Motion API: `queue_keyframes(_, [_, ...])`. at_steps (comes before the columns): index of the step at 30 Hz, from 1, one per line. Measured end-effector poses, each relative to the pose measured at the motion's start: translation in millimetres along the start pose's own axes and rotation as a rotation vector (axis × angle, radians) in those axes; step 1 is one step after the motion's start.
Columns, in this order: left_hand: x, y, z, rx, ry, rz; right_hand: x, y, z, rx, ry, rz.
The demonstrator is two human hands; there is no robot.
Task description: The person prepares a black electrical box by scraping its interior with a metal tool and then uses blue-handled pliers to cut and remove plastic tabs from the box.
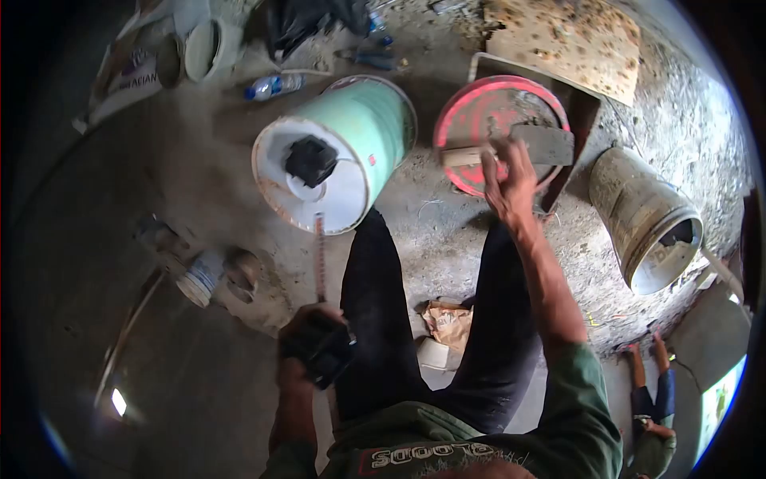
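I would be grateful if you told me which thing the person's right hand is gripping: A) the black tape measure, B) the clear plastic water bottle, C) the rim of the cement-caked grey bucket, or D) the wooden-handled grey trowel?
D: the right hand closes on the handle of the wooden-handled grey trowel above the round red pan, while the left hand holds the black tape measure.
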State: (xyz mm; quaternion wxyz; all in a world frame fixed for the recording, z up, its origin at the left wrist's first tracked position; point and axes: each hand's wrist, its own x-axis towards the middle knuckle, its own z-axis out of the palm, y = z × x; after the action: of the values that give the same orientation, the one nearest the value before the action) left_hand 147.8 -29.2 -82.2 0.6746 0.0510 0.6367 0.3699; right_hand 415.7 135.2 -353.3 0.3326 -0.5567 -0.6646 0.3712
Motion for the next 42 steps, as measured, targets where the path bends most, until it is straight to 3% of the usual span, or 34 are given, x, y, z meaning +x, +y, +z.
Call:
queue_keyframes(4, [-34,7,-65,0.022,0.172,0.269,92,29,135,-0.118,-0.273,-0.295])
queue_keyframes(5, [-39,1,-81,-0.003,0.177,0.27,111,44,174,-0.165,-0.29,-0.32])
queue_keyframes(6, [-44,-8,-96,-0.03,0.327,0.307,122,79,215,-0.226,-0.229,-0.487])
queue_keyframes(7, [-49,-18,-111,-0.055,0.484,0.339,136,86,239,-0.267,-0.396,-0.3])
queue_keyframes(8, [-51,-30,-128,-0.078,0.498,0.336,151,92,262,-0.337,-0.555,-0.115])
queue_keyframes(9, [-56,-43,-144,-0.094,0.547,0.311,161,139,303,-0.457,-0.597,0.002])
queue_keyframes(12, [-76,-85,-171,-0.199,0.715,0.205,163,154,344,-0.574,-0.764,-0.097])
queue_keyframes(13, [-77,-100,-176,-0.277,0.813,0.179,164,166,357,-0.578,-0.766,-0.236])
queue_keyframes(16, [-84,-123,-186,-0.292,0.854,0.148,167,220,372,-0.573,-0.756,-0.632])
queue_keyframes(17, [-81,-126,-188,-0.298,0.861,0.147,166,249,380,-0.571,-0.762,-0.639])
queue_keyframes(19, [-74,-128,-184,-0.196,1.002,0.187,152,317,403,-0.839,-0.319,-0.599])
queue_keyframes(20, [-71,-130,-184,-0.189,1.014,0.186,154,337,407,-0.826,-0.324,-0.597])
queue_keyframes(23, [-42,-129,-183,-0.016,0.932,0.279,167,299,391,-0.883,-0.523,-0.357])
queue_keyframes(25, [-6,-111,-167,0.317,0.796,0.335,171,277,384,-0.906,-0.587,-0.241])
queue_keyframes(33, [125,-96,-139,0.384,0.363,0.492,174,152,330,-0.756,-0.679,0.077])
queue_keyframes(37, [172,-82,-125,0.422,0.23,0.652,173,92,246,-0.239,-0.641,-0.144])
queue_keyframes(39, [171,-85,-120,0.296,0.223,0.481,164,58,186,-0.015,-0.646,-0.208])
queue_keyframes(42, [141,-52,-108,0.355,0.135,0.508,128,-5,88,0.207,-0.686,-0.152])
